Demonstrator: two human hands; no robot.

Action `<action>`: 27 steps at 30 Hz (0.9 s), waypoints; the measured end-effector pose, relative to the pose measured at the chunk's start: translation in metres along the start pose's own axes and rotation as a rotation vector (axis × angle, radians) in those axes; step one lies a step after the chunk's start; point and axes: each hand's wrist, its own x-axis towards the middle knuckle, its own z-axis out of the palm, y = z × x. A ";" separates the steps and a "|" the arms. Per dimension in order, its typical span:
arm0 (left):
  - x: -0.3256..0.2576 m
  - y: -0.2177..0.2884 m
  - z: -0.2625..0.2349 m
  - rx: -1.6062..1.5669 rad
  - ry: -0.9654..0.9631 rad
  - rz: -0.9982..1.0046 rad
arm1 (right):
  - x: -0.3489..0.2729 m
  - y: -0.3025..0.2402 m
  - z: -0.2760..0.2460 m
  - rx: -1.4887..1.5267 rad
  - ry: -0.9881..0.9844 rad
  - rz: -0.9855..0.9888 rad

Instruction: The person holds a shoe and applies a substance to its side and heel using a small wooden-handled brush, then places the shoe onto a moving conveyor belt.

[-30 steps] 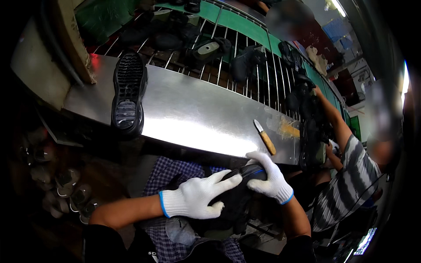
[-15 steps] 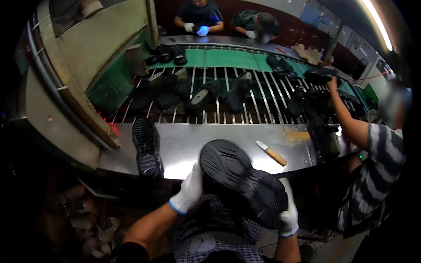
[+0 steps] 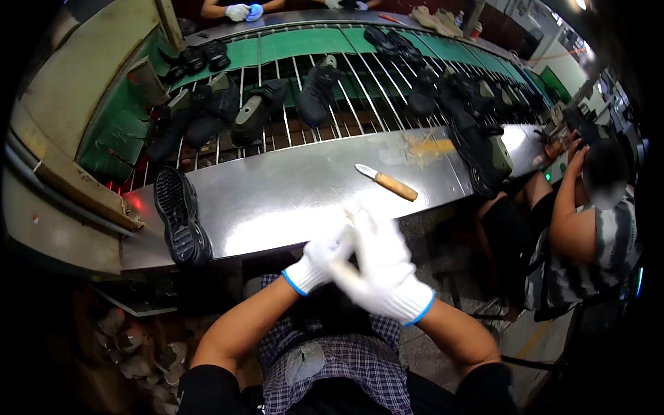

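Note:
Both my hands wear white knit gloves with blue cuffs and meet in front of my body, just off the bench's near edge. My left hand (image 3: 324, 261) touches the right one, its fingers partly hidden and blurred. On my right hand (image 3: 382, 266) the smeared fingers point up and away from the thumb, with nothing visible in them. A short knife (image 3: 389, 184) with a wooden handle lies on the metal bench just beyond my hands. To the left, a black shoe sole (image 3: 180, 218) rests with its gridded side up, at the bench's near edge.
Beyond the metal bench (image 3: 277, 187) runs a rack of metal bars holding several black shoes (image 3: 318, 93). At right, more shoes (image 3: 477, 152) stand near a seated person in a striped shirt (image 3: 612, 235). Gloved hands of others (image 3: 245, 12) work across the line.
The black shoe I held sole-up in both hands is no longer visible in them. My hands have come together. The view has shifted, and the person at right has drawn their arm back.

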 end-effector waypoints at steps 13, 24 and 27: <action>-0.073 0.057 -0.026 0.601 0.193 0.393 | -0.032 -0.007 0.035 0.101 -0.169 -0.034; -0.127 0.035 -0.006 0.352 0.217 0.356 | -0.030 0.038 0.041 0.442 -0.254 -0.154; -0.123 0.036 0.000 0.362 0.307 0.219 | -0.033 0.052 0.054 0.428 -0.133 -0.141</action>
